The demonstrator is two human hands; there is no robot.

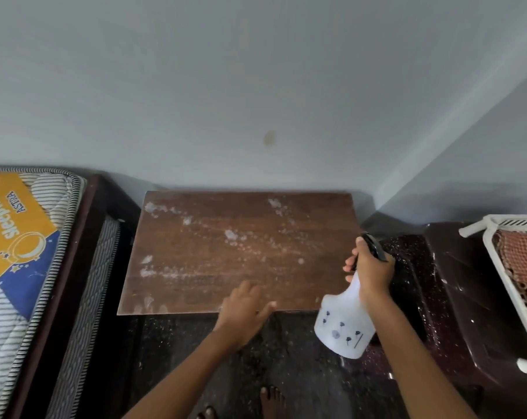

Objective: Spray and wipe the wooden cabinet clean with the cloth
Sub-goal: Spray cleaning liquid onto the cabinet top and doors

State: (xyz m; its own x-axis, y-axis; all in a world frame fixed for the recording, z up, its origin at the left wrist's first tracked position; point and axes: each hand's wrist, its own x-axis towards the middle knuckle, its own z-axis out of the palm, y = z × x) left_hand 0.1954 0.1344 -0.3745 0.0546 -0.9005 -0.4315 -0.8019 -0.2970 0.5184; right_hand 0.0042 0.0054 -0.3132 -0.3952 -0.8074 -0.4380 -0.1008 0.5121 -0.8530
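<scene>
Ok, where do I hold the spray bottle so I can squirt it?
Grip the spray bottle at its narrow neck, just under the black trigger head, from behind like the right hand: the neck is slim, the body below flares wide.

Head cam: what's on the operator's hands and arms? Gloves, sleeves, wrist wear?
Nothing worn shows: left hand and right hand are ungloved, both forearms bare to the frame edge, no sleeves in view. No watch or bangle on either wrist.
</scene>
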